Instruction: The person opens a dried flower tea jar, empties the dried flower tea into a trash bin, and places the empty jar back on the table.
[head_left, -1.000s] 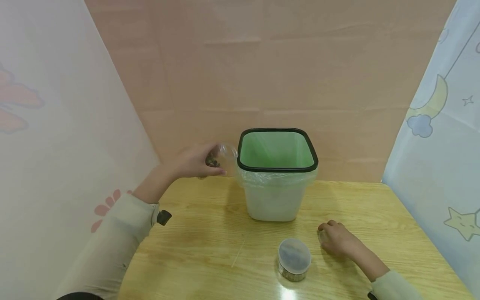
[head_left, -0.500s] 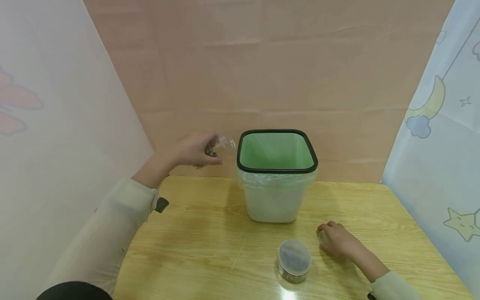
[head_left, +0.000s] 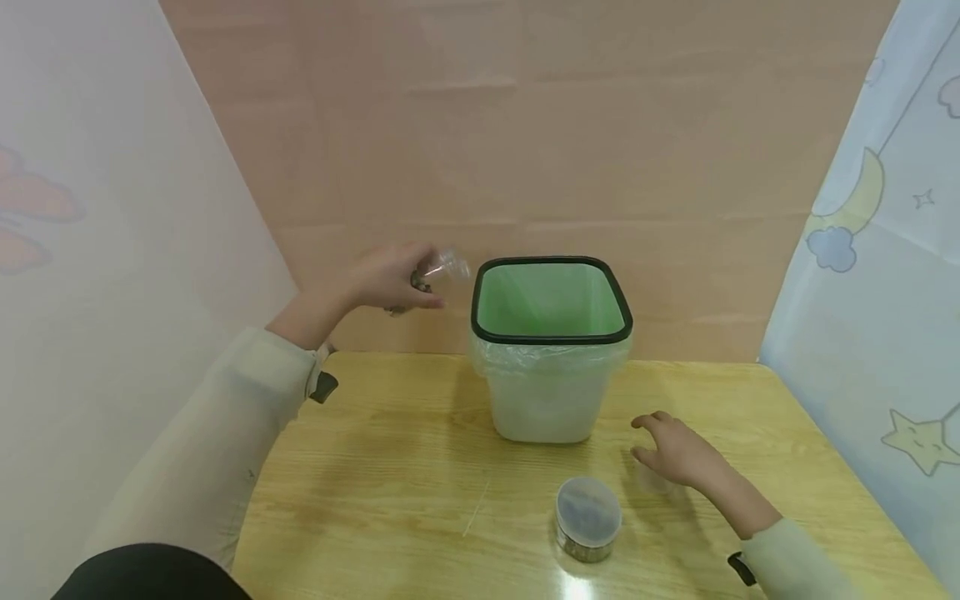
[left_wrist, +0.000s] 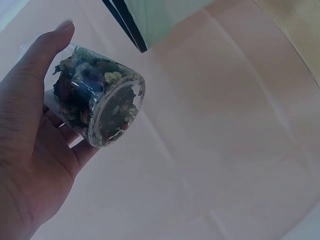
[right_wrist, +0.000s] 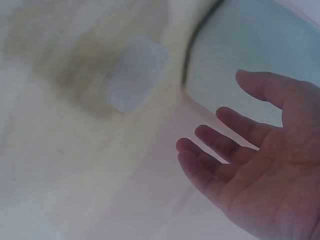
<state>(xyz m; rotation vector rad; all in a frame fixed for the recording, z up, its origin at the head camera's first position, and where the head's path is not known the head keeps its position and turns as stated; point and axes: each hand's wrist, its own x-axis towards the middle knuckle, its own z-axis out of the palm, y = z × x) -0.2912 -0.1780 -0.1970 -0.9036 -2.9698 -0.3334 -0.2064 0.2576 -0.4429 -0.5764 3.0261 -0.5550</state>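
Observation:
My left hand (head_left: 393, 279) grips a clear plastic jar (left_wrist: 95, 95) of dark and pale dried flowers, tilted on its side. It holds the jar above the table's back edge, left of a bin (head_left: 551, 400) with a green liner and black rim. In the left wrist view, the contents lie against the jar's base and sides. My right hand (head_left: 678, 450) hovers over the table with its fingers spread and nothing in them. Below it lies a round translucent lid (right_wrist: 137, 75), partly hidden by the hand in the head view.
A short round container (head_left: 588, 521) with a frosted top stands on the wooden table (head_left: 375, 500), in front of the bin. A thin pale strand (head_left: 476, 508) lies left of it. Paper-covered walls close off the back and both sides.
My left hand has risen a little with the jar. My right hand has let go of the lid and lifted, its fingers opening; the lid stays on the table.

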